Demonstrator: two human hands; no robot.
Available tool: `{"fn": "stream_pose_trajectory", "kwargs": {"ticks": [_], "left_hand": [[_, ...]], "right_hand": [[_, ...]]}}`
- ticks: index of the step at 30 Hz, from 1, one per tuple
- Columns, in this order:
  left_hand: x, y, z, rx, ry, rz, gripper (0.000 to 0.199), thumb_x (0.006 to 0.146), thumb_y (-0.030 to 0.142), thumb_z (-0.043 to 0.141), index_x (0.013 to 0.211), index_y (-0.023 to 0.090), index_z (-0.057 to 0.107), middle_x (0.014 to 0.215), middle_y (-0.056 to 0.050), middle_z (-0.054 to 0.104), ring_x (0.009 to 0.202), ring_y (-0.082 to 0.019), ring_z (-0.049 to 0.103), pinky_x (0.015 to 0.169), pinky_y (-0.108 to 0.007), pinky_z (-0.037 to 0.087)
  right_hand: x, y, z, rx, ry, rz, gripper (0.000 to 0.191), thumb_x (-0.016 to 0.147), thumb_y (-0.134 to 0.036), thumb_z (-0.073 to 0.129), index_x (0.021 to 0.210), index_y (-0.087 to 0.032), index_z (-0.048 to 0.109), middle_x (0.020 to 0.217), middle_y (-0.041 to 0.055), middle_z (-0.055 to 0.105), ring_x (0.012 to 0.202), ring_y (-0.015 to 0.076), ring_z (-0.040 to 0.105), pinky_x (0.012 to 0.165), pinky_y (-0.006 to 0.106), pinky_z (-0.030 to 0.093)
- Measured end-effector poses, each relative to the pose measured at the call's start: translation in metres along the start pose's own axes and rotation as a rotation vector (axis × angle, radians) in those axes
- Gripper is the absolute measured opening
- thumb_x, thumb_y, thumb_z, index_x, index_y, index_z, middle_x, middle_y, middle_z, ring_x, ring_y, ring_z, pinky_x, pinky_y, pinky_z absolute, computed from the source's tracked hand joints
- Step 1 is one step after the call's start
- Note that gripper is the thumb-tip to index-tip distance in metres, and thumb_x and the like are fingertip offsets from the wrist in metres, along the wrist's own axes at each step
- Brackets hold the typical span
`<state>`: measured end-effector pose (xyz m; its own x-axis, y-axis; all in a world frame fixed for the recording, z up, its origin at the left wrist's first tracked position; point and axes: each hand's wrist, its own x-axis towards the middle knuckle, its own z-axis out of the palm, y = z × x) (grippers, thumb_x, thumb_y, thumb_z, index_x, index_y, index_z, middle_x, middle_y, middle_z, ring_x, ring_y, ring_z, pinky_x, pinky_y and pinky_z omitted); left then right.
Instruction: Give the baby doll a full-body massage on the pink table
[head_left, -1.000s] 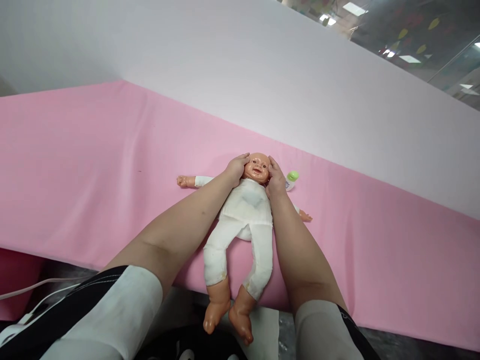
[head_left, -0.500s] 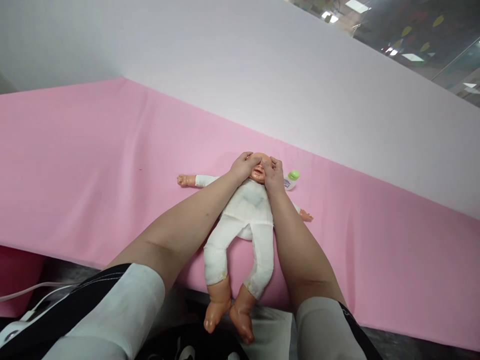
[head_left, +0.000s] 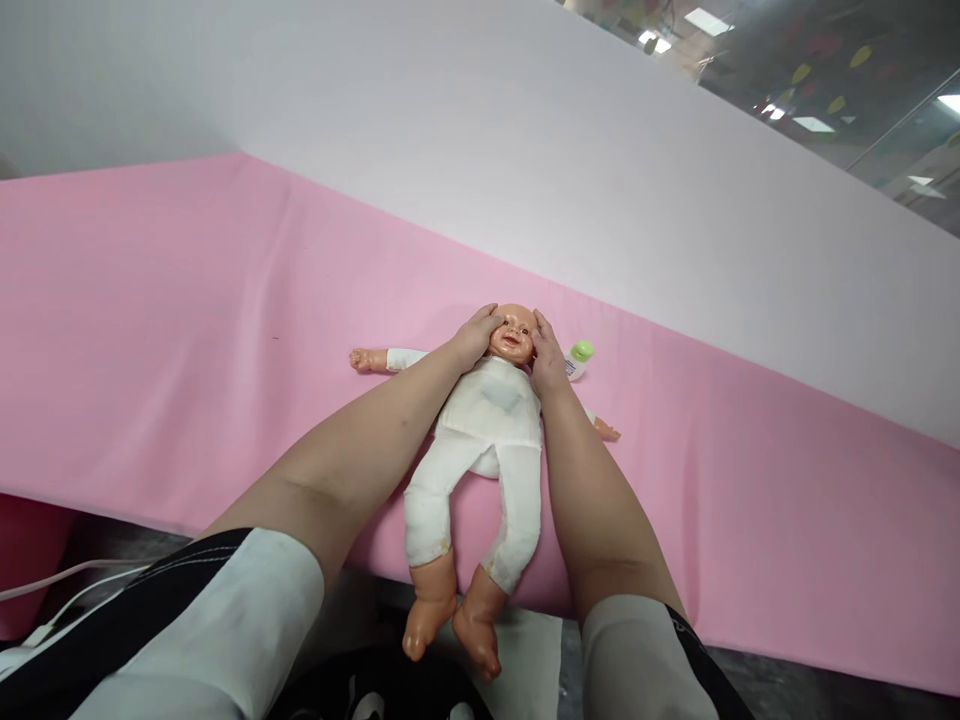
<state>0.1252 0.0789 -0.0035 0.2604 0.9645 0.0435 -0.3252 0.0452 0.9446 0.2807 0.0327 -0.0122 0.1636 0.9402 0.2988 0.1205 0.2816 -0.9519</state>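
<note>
On pink cloth [head_left: 337, 270]: doll [head_left: 491, 405] face-up | left hand [head_left: 478, 338], right hand [head_left: 550, 355] against head [head_left: 514, 314], fingers open | contact made; remainder unclear

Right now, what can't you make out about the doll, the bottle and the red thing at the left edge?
All in the head view:
- Sides of the doll's head: covered by the left hand and right hand.
- Doll's upper arms: hidden behind the person's forearms.
- Lettering on the bottle: too small to read.
- Red object: cut off by the left edge.
</note>
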Motion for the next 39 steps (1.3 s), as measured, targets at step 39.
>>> {"fn": "stream_pose_trajectory", "kwargs": {"ticks": [39], "left_hand": [[-0.038,0.019,-0.025,0.728,0.024,0.349,0.05,0.09,0.053,0.073,0.13,0.023,0.075,0.119,-0.011,0.079,0.12,-0.036,0.068,0.115,-0.043,0.044]], "right_hand": [[-0.026,-0.033,-0.011,-0.616,0.077,-0.056,0.079,0.098,-0.072,0.057,0.155,-0.017,0.057,0.149,0.015,0.067,0.142,0.0331,0.061,0.123,0.054,0.044]]}}
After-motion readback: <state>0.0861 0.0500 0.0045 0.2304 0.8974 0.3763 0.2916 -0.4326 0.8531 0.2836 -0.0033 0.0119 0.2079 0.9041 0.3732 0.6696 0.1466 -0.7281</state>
